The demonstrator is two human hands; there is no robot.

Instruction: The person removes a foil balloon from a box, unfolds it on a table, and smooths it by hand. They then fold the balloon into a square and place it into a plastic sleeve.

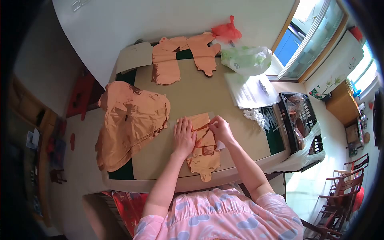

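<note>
An orange-copper foil piece (204,141) with folds and a rounded, knobbed lower end lies on the brown board in front of me. My left hand (184,138) rests flat on its left side, fingers spread and pointing away from me. At the piece's upper right edge, my right hand (221,129) has its fingers pinched together; what is between the fingertips is too small to make out. A bit of white paper (220,145) shows beside the piece, below my right hand. To the left lies a large stack of similar foil sheets (136,116), creased and overlapping.
More foil shapes (166,66) lie at the table's far side, beside grey card (135,57). At the right are a green-white plastic bag (247,60), papers (256,90), white strings (254,116) and a black crate (302,124). A red bag (227,31) sits at the back.
</note>
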